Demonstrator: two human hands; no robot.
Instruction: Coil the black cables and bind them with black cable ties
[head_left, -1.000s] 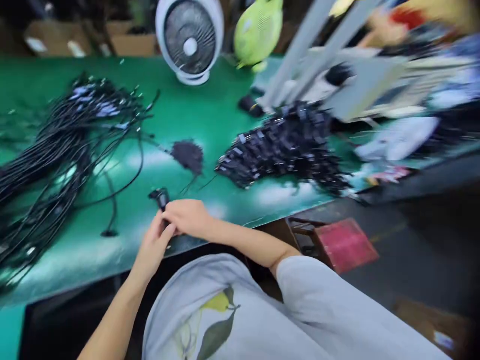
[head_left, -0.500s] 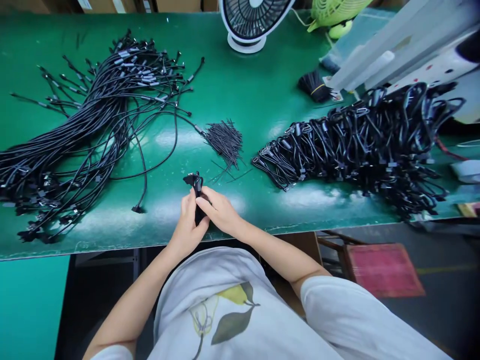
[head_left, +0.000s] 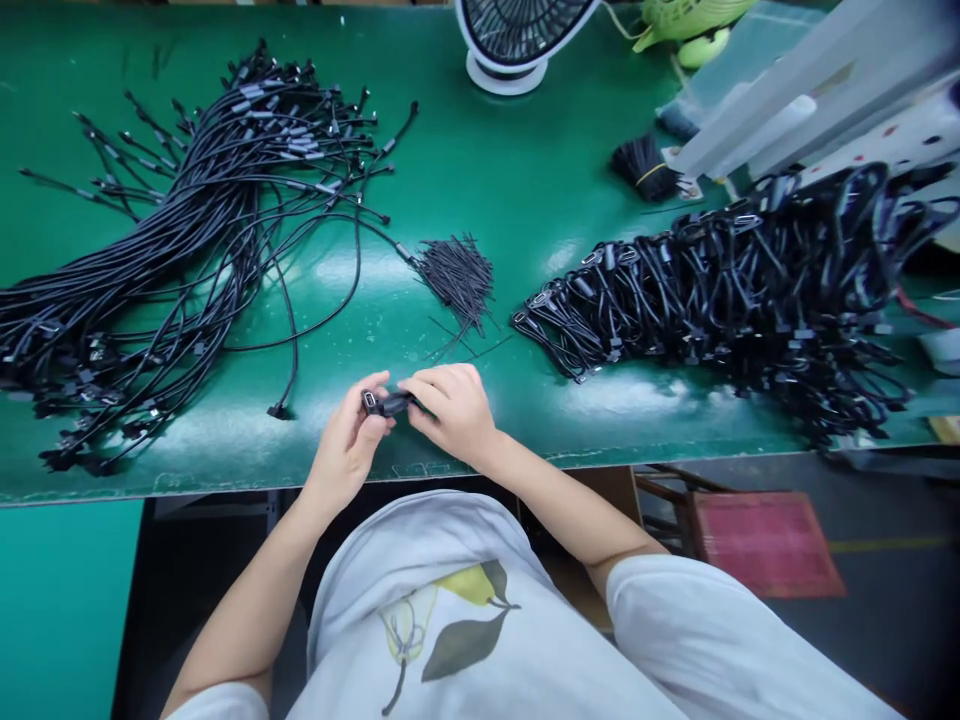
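A folded black cable (head_left: 391, 403) lies crosswise between my two hands, just above the table's near edge. Its rectangular connector faces left, by the fingers of my left hand (head_left: 346, 440), which are closed around that end. My right hand (head_left: 454, 412) grips the other end, and its fingers hide much of the cable there. Just beyond the hands is a pile of short black twist ties (head_left: 459, 280), a few of them loose on the table. A single cable's plug (head_left: 280, 411) rests to the left of my left hand.
Long loose cables (head_left: 217, 180) spread over the left of the green table (head_left: 525, 150). Bundled cables (head_left: 675, 290) form a long heap on the right. A fan (head_left: 517, 40) stands at the back, and a banded black bunch (head_left: 645, 172) lies farther right.
The cable has turned from upright to lying crosswise. My left hand has shifted left, and my right hand has moved to the cable's right end. The view has moved slightly.
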